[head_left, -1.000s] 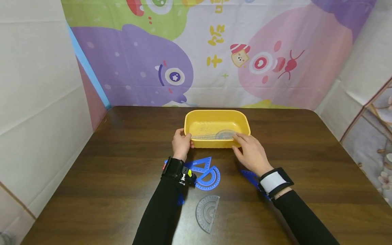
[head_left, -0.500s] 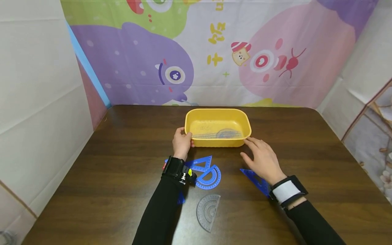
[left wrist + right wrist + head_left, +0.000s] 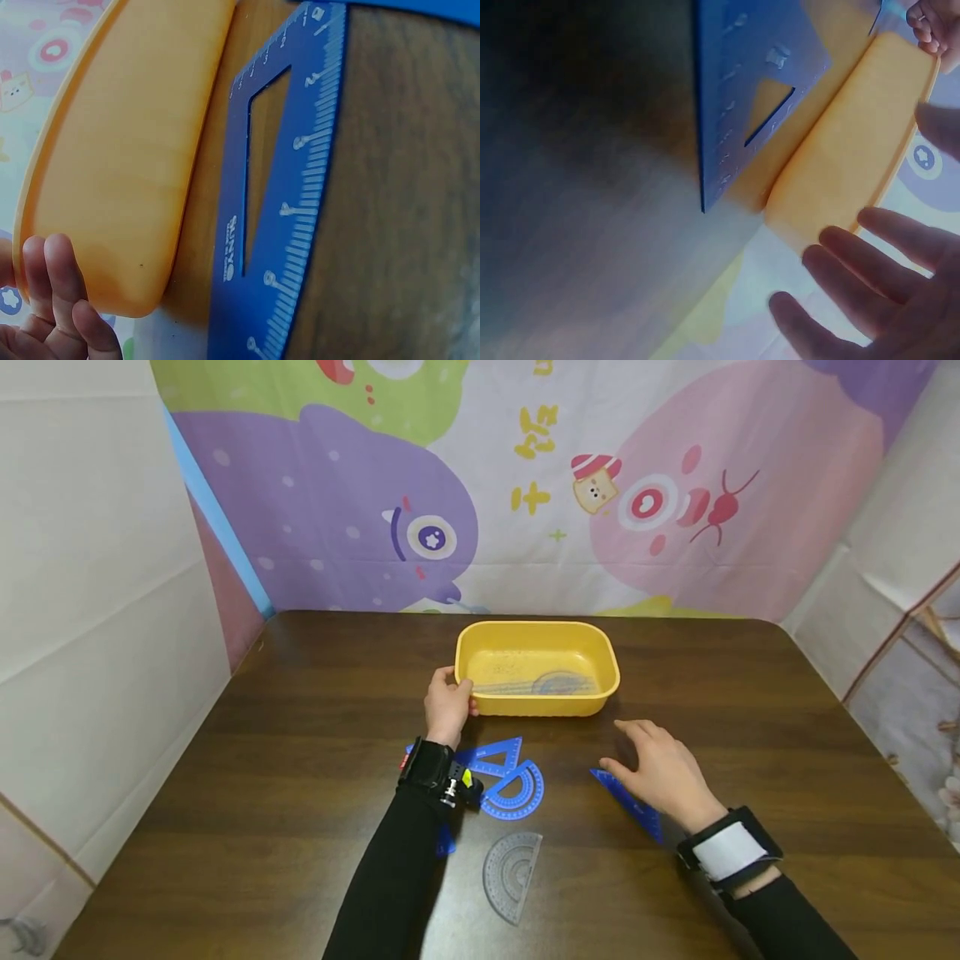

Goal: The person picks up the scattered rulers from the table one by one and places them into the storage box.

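Observation:
My left hand [image 3: 447,706] grips the near left corner of a yellow plastic basin [image 3: 536,705], thumb over the rim. Inside the basin lie a clear protractor [image 3: 562,683] and clear, ruler-like strips [image 3: 501,689] along the near wall. My right hand [image 3: 667,774] is apart from the basin, fingers spread and holding nothing, above a blue set square [image 3: 628,802]. In the right wrist view, the fingers [image 3: 870,270] overlap the basin's end. Closer to my left wrist lie another blue set square [image 3: 486,749] and a blue protractor [image 3: 531,797], overlapping.
A grey transparent protractor [image 3: 506,877] lies nearer to me on the brown table [image 3: 300,827]. Part of a blue piece [image 3: 446,841] shows beside my left sleeve, which hides the remainder. A cartoon-printed cloth [image 3: 525,552] hangs behind the table.
My right hand has left the basin's near right rim and moved right and toward me, over the blue set square. The left hand keeps its grip on the basin.

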Demonstrator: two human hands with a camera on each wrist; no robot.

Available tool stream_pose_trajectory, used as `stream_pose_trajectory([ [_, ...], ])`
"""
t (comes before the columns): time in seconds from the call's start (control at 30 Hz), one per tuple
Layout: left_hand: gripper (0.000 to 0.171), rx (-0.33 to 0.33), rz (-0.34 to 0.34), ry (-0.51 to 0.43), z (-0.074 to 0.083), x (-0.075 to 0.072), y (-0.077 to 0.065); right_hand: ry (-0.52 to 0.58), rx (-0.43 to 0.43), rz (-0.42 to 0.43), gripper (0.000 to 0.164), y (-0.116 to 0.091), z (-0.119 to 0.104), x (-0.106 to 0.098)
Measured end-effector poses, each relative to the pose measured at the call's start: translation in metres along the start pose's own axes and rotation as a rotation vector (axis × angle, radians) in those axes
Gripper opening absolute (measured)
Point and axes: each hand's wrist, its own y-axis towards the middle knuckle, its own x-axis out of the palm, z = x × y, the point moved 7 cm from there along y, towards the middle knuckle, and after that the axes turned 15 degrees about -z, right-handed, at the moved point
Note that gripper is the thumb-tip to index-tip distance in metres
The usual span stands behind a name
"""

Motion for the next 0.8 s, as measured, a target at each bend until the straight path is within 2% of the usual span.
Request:
stream_pose_trajectory([
  [0.27, 0.043, 0.019, -0.008, -0.003, 0.002, 0.001, 0.001, 0.003, 0.027, -0.133, 0.073, -0.007, 0.003, 0.009],
  [0.8, 0.043, 0.029, -0.016, -0.027, 0.000, 0.001, -0.003, -0.033, 0.032, -0.258, 0.086, -0.013, 0.006, 0.023],
])
